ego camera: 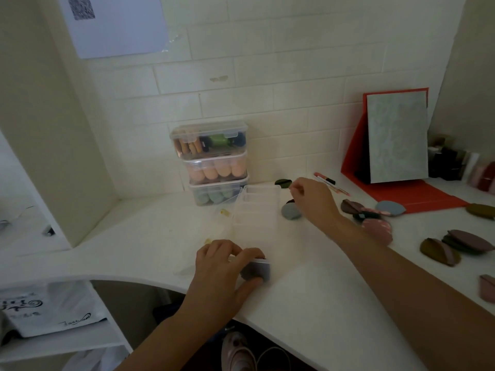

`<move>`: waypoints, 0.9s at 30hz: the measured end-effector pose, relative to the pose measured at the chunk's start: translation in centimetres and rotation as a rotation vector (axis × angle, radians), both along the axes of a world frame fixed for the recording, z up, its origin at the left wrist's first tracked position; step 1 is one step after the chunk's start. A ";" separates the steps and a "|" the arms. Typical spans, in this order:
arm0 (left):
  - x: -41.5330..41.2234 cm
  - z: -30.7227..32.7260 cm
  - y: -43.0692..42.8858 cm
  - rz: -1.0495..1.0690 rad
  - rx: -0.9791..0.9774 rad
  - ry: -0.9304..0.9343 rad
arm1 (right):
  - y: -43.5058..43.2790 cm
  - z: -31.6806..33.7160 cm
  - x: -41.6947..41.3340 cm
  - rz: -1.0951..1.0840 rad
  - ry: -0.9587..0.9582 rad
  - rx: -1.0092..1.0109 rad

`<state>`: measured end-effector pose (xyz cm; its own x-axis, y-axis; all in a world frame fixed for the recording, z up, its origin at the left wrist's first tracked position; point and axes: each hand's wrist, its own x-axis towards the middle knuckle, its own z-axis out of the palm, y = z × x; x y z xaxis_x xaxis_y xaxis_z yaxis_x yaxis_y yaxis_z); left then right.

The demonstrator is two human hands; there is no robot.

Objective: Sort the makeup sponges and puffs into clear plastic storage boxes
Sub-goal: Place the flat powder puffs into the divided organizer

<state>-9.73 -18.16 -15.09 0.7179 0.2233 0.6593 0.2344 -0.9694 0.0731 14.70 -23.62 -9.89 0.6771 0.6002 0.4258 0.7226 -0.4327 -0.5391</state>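
Item 1. Left hand [222, 266]: fingers and thumb curled round a grey puff [256, 271], which is held low at the near edge of the counter [308, 293].

Item 2. Grey puff: flat and soft-looking, with a pale face towards me and a darker rim. Most of it is covered by my fingers.

Item 3. Clear box [255, 226]: open and lying just beyond the left fingertips, its long side running away from me. I judge the left hand the nearer one, so the move is a short push forward.

Item 4. Right hand [314, 200]: beside the box's far right corner, fingertips drawn together. I cannot tell whether they pinch anything.

Item 5. Blue-grey puff [290, 212]: on the counter between the box and the right hand.

Item 6. Loose puffs [439, 250]: scattered well to the right.

Item 7. Stacked boxes [214, 167]: filled, against the wall.
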 end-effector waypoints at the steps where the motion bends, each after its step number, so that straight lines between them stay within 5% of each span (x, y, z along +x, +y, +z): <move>1: 0.0 0.0 0.0 0.003 -0.007 -0.004 | 0.1 -0.8 0.4 -0.017 0.005 -0.017; 5: 0.1 0.0 0.0 0.011 -0.007 -0.012 | 0.5 -3.0 1.6 0.046 0.181 -0.179; 11: 0.1 0.2 -0.3 0.013 -0.006 -0.010 | 0.4 -3.8 1.8 0.093 -0.005 -0.494; 19: 0.2 0.2 -0.4 0.036 -0.006 0.005 | -0.3 -2.2 2.0 0.027 0.411 -0.029; 27: 0.2 0.2 -0.4 0.038 0.000 0.016 | -0.7 -0.2 1.4 0.005 0.282 0.313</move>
<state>-9.57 -18.58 -14.84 0.7190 0.2513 0.6480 0.2726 -0.9596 0.0696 16.13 -24.32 -10.10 0.7906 0.4753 0.3862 0.5294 -0.2135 -0.8211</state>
